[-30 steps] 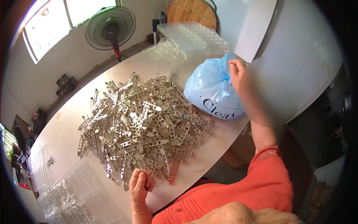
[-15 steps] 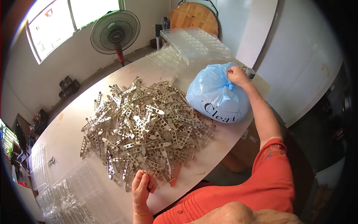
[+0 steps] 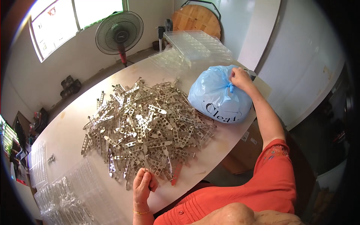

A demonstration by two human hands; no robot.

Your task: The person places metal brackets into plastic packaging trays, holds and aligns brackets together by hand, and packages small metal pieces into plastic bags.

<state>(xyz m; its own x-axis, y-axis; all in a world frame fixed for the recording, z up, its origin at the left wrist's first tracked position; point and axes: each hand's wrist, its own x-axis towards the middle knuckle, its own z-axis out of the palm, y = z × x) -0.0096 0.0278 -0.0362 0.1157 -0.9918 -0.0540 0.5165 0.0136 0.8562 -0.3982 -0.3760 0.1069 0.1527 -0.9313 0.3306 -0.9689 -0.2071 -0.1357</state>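
Observation:
My right hand [image 3: 241, 78] is closed at the gathered top of a full blue plastic bag [image 3: 219, 95], beside its knot. Black lettering runs across the bag's lower front, and its contents do not show. At the near side of a large heap of perforated metal brackets [image 3: 144, 125], my left hand [image 3: 144, 185] is held closed, thumb pressed against the fingers. What it may hold is too small or hidden to make out. A red strip [image 3: 176, 173] lies partly under the near edge of the heap.
Clear plastic trays [image 3: 198, 45] are stacked at the table's far end. Another tray [image 3: 80, 195] with shiny wrapped pieces lies at the near left, by a small pile of metal bits [image 3: 51, 158]. Beyond the table stands a fan [image 3: 120, 35]. A cardboard box [image 3: 243, 150] is below the right edge.
The view has shifted slightly. Both hands, the bag and the heap keep practically the same places on the table.

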